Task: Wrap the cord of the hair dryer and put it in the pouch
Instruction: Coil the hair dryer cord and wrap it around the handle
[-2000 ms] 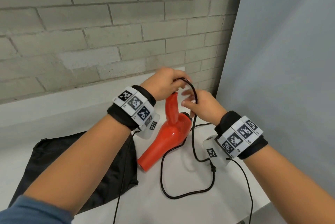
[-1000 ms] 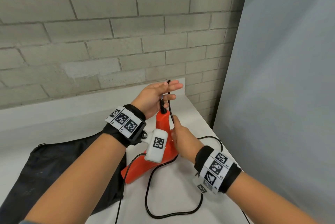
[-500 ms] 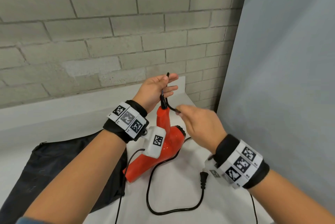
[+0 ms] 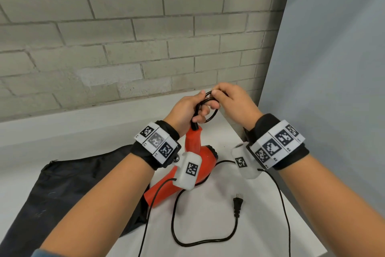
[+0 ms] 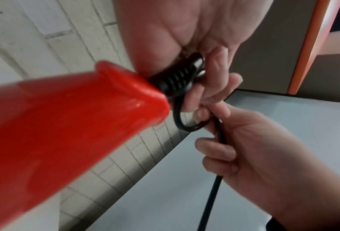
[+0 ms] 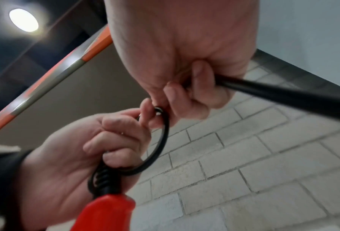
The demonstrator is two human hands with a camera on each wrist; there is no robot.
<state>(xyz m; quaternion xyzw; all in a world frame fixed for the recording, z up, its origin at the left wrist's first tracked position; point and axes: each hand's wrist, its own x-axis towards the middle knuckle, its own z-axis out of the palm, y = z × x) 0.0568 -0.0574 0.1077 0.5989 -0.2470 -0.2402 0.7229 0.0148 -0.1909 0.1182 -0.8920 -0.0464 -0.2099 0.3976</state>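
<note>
The red hair dryer (image 4: pixel 205 162) rests nozzle-down on the white table (image 4: pixel 260 204), its handle (image 4: pixel 192 138) pointing up. My left hand (image 4: pixel 194 111) curls round loops of the black cord (image 4: pixel 211 115) just above the handle's ribbed strain relief (image 5: pixel 177 78). Touching its fingertips, my right hand (image 4: pixel 223 96) pinches the cord (image 6: pixel 283 93) at the top of the loop (image 6: pixel 159 148). The rest of the cord (image 4: pixel 208 242) trails in a curve over the table to the plug (image 4: pixel 237 203). The black pouch (image 4: pixel 62 190) lies flat at the left, partly under the dryer's nozzle.
A grey brick wall (image 4: pixel 145 38) stands close behind the table, and a pale blue panel (image 4: pixel 333 69) closes off the right side. The table's right edge (image 4: pixel 302 215) runs just beyond the plug. Thin black wrist-camera cables (image 4: pixel 285 215) hang from both wrists.
My right hand has risen with the cord to meet the left fingertips, forming a loop. The left fingers, straighter before, now curl round the loops. The plug has slid closer to the dryer.
</note>
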